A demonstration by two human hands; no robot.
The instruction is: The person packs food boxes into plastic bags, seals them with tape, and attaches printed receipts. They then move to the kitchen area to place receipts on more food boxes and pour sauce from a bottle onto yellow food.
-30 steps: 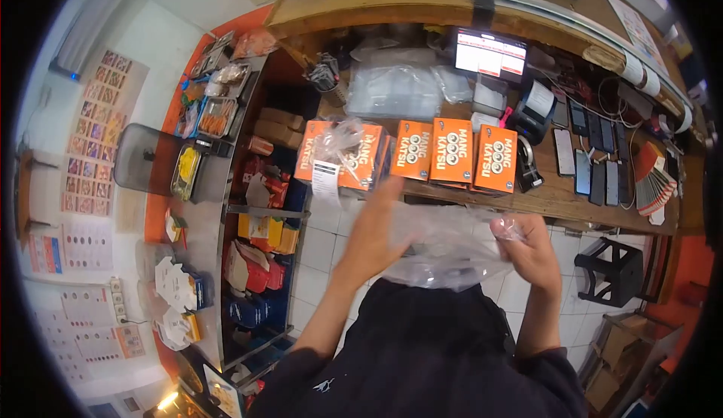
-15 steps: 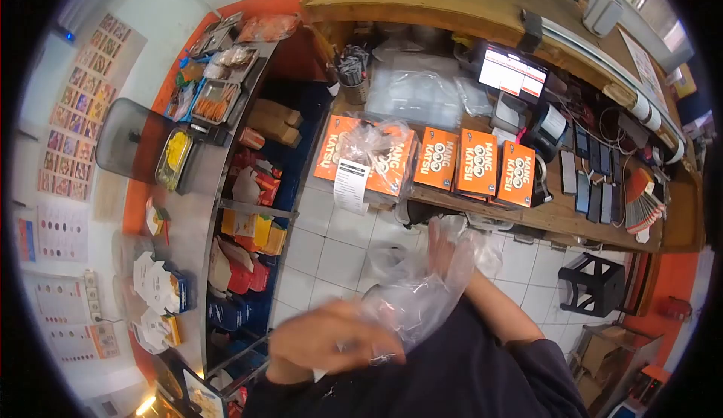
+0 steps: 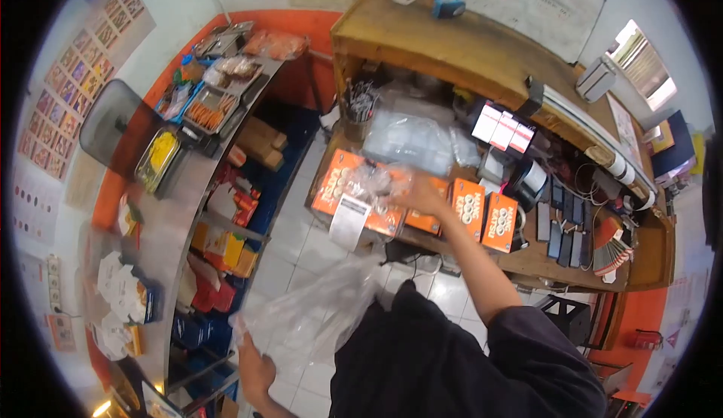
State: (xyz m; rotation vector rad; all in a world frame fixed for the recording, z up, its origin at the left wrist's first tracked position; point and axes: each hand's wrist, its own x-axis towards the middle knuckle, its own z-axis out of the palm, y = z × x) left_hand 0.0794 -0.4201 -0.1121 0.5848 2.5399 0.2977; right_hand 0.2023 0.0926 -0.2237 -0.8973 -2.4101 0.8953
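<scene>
My left hand (image 3: 256, 367), low at the left, pinches the edge of a clear plastic bag (image 3: 309, 305) that hangs spread out in front of my body. At the counter, my right hand (image 3: 423, 196) reaches over an orange box (image 3: 422, 222), right beside the knotted top of a clear bag. That knotted bag wraps orange boxes (image 3: 335, 184) and has a white receipt (image 3: 349, 222) on its front. My right fingers are blurred, so their grip is unclear. Two more orange boxes with "MANG KATSU" lettering, a middle box (image 3: 467, 209) and an end box (image 3: 499, 222), stand to the right.
The wooden counter (image 3: 527, 267) carries a lit screen (image 3: 503, 128), several phones (image 3: 556, 222) and stacked clear plastic (image 3: 410, 143). A steel table (image 3: 169, 230) with food trays and open cartons runs along the left. A black stool (image 3: 565, 316) stands under the counter's right side.
My right hand has gone from the loose plastic bag up to the orange boxes. My left hand has moved down and left, stretching the bag out. The view has shifted.
</scene>
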